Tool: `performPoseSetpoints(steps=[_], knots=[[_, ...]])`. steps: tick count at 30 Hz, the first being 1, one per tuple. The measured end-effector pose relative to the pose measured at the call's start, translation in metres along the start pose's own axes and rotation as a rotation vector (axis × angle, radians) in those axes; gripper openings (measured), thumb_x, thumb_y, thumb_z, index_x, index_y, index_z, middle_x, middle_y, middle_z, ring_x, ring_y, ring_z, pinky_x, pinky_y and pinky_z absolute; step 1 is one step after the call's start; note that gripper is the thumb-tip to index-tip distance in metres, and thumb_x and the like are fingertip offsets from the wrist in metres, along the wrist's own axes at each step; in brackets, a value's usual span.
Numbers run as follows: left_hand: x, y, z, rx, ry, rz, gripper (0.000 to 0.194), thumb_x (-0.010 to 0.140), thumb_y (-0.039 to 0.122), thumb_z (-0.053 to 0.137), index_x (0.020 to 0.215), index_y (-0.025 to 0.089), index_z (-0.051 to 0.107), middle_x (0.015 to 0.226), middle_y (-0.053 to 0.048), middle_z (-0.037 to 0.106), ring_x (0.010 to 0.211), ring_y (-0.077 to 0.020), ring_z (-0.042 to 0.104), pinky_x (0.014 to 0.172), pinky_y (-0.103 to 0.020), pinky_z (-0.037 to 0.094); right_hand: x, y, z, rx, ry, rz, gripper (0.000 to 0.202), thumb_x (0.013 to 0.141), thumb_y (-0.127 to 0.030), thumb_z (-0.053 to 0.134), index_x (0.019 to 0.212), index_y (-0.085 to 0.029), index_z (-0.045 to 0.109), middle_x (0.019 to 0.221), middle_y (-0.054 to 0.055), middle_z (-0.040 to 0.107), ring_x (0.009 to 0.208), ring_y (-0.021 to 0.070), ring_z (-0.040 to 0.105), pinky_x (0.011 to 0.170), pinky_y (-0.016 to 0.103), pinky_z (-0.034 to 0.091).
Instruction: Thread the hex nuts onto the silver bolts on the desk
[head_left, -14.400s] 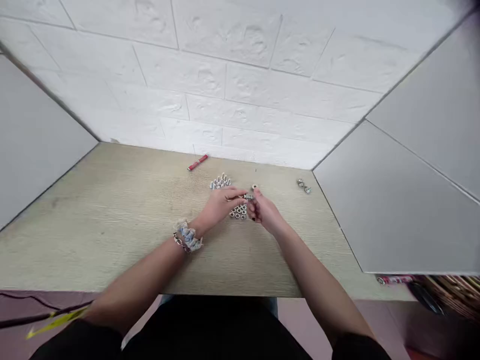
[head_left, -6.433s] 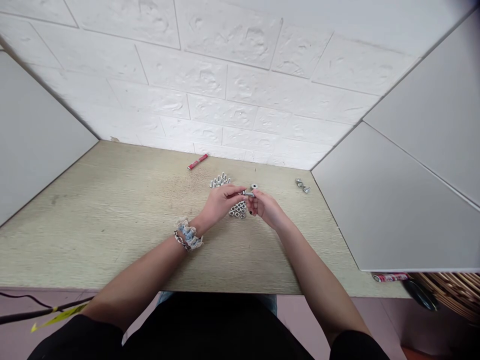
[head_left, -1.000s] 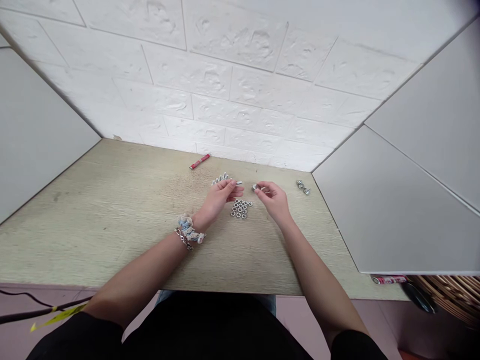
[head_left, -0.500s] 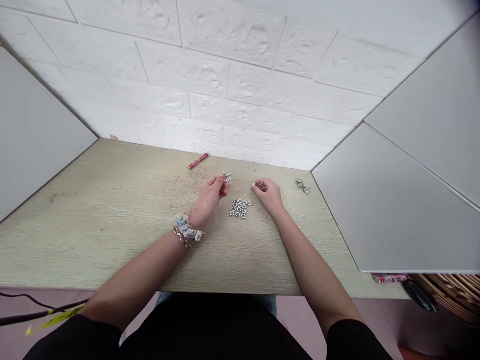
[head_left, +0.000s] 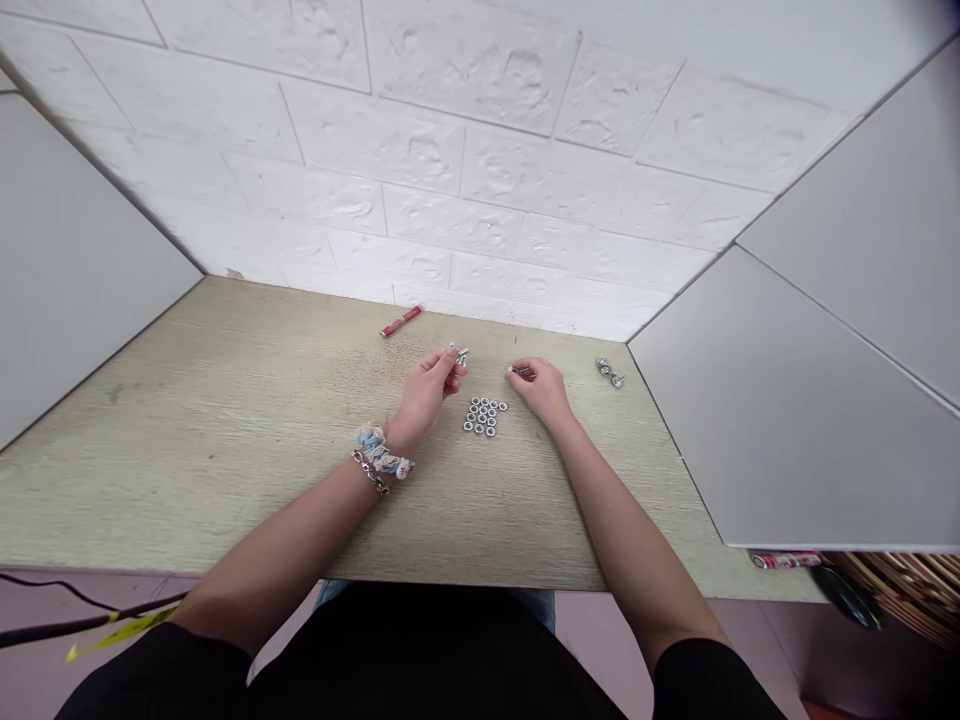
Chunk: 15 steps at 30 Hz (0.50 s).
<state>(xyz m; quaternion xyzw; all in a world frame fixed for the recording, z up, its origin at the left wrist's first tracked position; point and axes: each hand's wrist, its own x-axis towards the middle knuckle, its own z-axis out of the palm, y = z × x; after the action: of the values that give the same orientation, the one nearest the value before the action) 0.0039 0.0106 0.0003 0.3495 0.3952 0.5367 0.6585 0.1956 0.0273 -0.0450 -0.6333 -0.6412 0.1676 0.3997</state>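
My left hand (head_left: 429,388) is closed, pinching a few small silver metal pieces (head_left: 463,356), which look like short screws, between thumb and fingers above the table. To its right my right hand (head_left: 541,388) is closed too, thumb and forefinger pressed together at a small item; the fingers hide most of it, so I cannot make out its kind. Below and between both hands lie several silver nuts (head_left: 482,418), flat on the table in close rows, with one row reaching further right at the top. Neither hand touches them.
The wooden table (head_left: 247,430) meets a white brick wall (head_left: 420,220) at the back. A red pen-like tube (head_left: 401,321) lies near the wall. Several metal pieces (head_left: 610,373) sit at the right, beside a grey panel (head_left: 810,420). A wicker basket (head_left: 911,590) stands at the lower right.
The whole view has shifted slightly, so everything appears a little further right. Both hands stay in nearly the same places with fingers closed, and the nuts on the table have not moved.
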Motion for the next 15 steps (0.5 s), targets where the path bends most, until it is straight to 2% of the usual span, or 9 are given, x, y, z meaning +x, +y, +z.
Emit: performPoseSetpoints(steps=[9,12,15], knots=[[0.004,-0.006,-0.004,0.052,-0.07,-0.029,0.029,0.065,0.04,0.066,0.072,0.013,0.057,0.062,0.001,0.058,0.047,-0.0035,0.045,0.047,-0.016,0.035,-0.001,-0.001,0.001,0.012,-0.009,0.011,0.022,0.067,-0.032,0.057,0.081,-0.017,0.063,0.082,0.004,0.063,0.068,0.0137,0.056,0.072,0.031,0.046],[0.003,-0.006,-0.004,0.045,-0.096,-0.058,0.028,0.066,0.039,0.066,0.074,0.013,0.058,0.062,0.001,0.06,0.046,-0.0029,0.046,0.047,-0.016,0.037,-0.002,-0.003,-0.001,0.044,0.004,0.057,0.031,0.066,-0.034,0.059,0.091,-0.016,0.062,0.087,0.006,0.062,0.072,0.015,0.056,0.072,0.032,0.046],[0.0,-0.005,-0.002,0.017,-0.122,-0.101,0.024,0.07,0.036,0.064,0.076,0.013,0.058,0.063,0.0,0.062,0.045,-0.0028,0.048,0.047,-0.015,0.039,-0.005,-0.015,-0.007,0.103,0.081,0.078,0.039,0.067,-0.038,0.06,0.1,-0.017,0.06,0.099,0.008,0.06,0.085,0.0181,0.055,0.073,0.032,0.045]])
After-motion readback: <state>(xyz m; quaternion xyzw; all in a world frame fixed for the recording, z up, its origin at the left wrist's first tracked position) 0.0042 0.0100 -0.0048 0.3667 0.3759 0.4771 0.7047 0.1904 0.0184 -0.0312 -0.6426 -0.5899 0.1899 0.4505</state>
